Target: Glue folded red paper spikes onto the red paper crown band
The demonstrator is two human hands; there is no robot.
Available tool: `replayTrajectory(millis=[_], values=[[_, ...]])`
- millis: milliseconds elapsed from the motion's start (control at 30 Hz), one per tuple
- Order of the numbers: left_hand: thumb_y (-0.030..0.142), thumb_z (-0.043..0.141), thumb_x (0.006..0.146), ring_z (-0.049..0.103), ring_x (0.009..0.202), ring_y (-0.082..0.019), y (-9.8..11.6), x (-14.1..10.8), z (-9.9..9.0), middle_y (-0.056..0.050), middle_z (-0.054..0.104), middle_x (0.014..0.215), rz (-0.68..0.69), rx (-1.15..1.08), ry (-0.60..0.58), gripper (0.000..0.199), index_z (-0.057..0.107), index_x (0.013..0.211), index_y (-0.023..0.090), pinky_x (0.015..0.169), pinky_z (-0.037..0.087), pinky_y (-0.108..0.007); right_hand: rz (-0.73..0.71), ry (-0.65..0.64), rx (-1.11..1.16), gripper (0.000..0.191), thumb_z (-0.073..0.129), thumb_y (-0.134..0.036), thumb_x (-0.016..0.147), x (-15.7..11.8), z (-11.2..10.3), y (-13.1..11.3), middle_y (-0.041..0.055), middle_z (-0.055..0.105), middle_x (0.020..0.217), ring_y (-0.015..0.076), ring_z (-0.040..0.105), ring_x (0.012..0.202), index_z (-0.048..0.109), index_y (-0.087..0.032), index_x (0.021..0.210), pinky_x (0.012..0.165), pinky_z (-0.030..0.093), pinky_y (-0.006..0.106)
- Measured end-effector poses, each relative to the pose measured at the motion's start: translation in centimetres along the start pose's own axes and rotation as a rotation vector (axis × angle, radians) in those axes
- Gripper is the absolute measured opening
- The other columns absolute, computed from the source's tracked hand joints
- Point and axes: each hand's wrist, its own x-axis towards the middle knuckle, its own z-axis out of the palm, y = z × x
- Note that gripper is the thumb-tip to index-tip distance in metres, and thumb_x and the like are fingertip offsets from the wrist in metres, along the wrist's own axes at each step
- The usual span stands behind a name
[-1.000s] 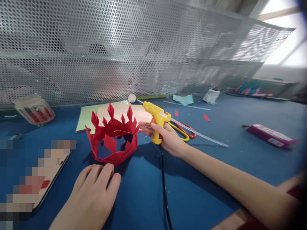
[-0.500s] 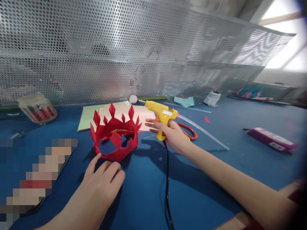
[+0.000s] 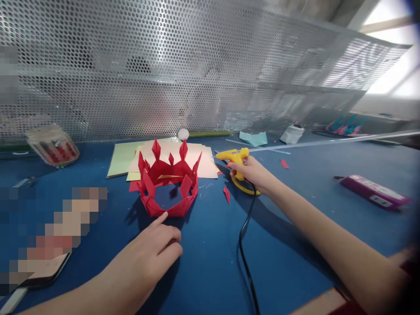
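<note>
A red folded-paper crown (image 3: 169, 210) with pointed pieces around its rim stands upright on the blue table. At its near edge is my left hand (image 3: 151, 249), the index fingertip touching the crown's base and the other fingers curled apart, holding nothing. My right hand (image 3: 254, 173) is wrapped round the handle of a yellow glue gun (image 3: 234, 155), whose nozzle points left. A long clear glue stick (image 3: 305, 144) sticks out behind the gun. One small red folded piece (image 3: 227, 194) lies on the table between crown and gun.
Paper sheets (image 3: 120, 159) lie behind the crown. A jar with red bits (image 3: 54, 146) stands at the left, a pixelated flat object (image 3: 49, 267) nearer. Scissors' yellow handle (image 3: 241, 186) shows beneath the gun. A purple case (image 3: 374, 191) rests right; a perforated metal screen (image 3: 197, 65) stands behind.
The crown has turned and shifted right, with my left hand moving right beside it. My right hand has carried the glue gun right and lower, uncovering the small red piece.
</note>
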Motion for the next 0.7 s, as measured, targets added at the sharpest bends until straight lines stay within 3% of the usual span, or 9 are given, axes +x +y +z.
replayTrajectory(millis=[100,267,467,567,700], values=[[-0.005,0.03,0.08,0.063,0.096,-0.01,0.0,-0.2,0.2,-0.001,0.066,0.101,-0.044,-0.047,-0.021,0.04,0.058,0.091,0.021,0.096,0.046,-0.022,0.072,-0.048,-0.104,0.004,0.059,-0.019,0.077,0.3,0.0,0.2,0.0041,0.065,0.061,0.0129,0.063,0.055,0.059,-0.015,0.077,0.05,0.048,0.021],[0.0,0.034,0.082,0.061,0.078,-0.008,0.2,-0.3,0.4,0.001,0.061,0.095,-0.143,-0.2,-0.156,0.032,0.054,0.09,0.023,0.071,0.049,-0.015,0.077,-0.025,-0.36,0.015,0.06,-0.027,0.077,0.9,-0.9,0.7,0.0043,0.065,0.061,0.0132,0.059,0.053,0.061,-0.015,0.068,0.049,0.043,0.023],[0.004,0.033,0.087,0.057,0.075,-0.006,0.4,-0.3,0.6,0.003,0.056,0.092,-0.184,-0.314,-0.159,0.026,0.049,0.087,0.024,0.068,0.044,-0.013,0.0,0.021,-0.723,0.034,0.065,-0.033,0.073,0.5,-1.1,0.1,0.0014,0.051,0.046,0.013,0.045,0.044,0.05,-0.019,0.046,0.046,0.03,0.026],[0.004,0.033,0.085,0.053,0.067,-0.005,0.5,-0.4,0.8,0.004,0.054,0.088,-0.198,-0.308,-0.145,0.024,0.047,0.083,0.024,0.062,0.042,-0.013,-0.077,0.037,-0.826,0.027,0.061,-0.034,0.077,0.0,-0.9,0.0,0.0033,0.054,0.053,0.0165,0.049,0.052,0.057,-0.018,0.055,0.052,0.032,0.028],[0.002,0.032,0.08,0.052,0.065,-0.005,0.5,-0.4,1.2,0.003,0.051,0.088,-0.206,-0.334,-0.112,0.026,0.046,0.083,0.024,0.059,0.041,-0.014,-0.189,0.086,-0.889,0.02,0.061,-0.031,0.079,-0.1,-0.8,-0.4,0.0119,0.063,0.084,0.0224,0.057,0.076,0.063,-0.013,0.086,0.067,0.04,0.031]])
